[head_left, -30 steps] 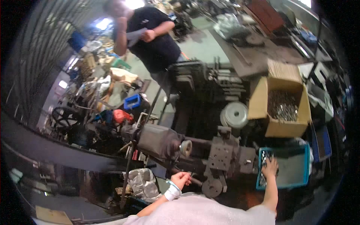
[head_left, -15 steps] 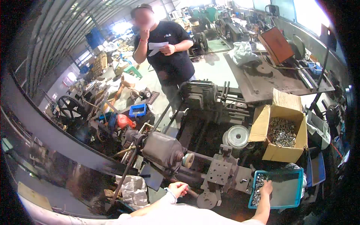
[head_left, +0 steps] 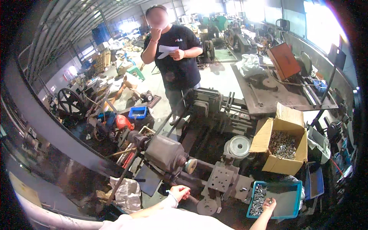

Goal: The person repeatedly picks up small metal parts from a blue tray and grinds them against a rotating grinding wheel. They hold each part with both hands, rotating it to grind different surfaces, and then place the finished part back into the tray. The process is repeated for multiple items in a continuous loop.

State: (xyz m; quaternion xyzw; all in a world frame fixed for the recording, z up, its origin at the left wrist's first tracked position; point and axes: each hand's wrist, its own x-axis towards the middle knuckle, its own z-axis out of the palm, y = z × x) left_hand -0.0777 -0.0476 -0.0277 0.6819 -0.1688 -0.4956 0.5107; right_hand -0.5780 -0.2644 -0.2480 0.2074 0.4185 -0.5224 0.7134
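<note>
My right hand [head_left: 269,204] is closed at the near side of a teal tray [head_left: 297,199], and a small shiny metal part [head_left: 270,202] shows between its fingertips. Beside it, a heap of small metal parts [head_left: 258,197] fills the tray's left side. My left hand [head_left: 180,192] is closed in front of a machine, its fingers curled together; anything inside them is hidden. Close to that hand are a round disc [head_left: 207,206], a drilled metal plate [head_left: 223,177] and a motor-driven spindle with a pale wheel [head_left: 191,166].
Behind the tray stands an open cardboard box [head_left: 279,165] of metal parts. A pale round pulley [head_left: 238,147] lies left of it. Across the machine, another person [head_left: 174,53] stands holding paper. A crumpled white sack [head_left: 125,193] lies left, and a steel-topped table [head_left: 280,90] stands at the far right.
My right hand has drawn back from the heap toward the tray's near edge, and a metal part now shows in its fingers. My left hand stays closed in about the same place. The view has shifted slightly.
</note>
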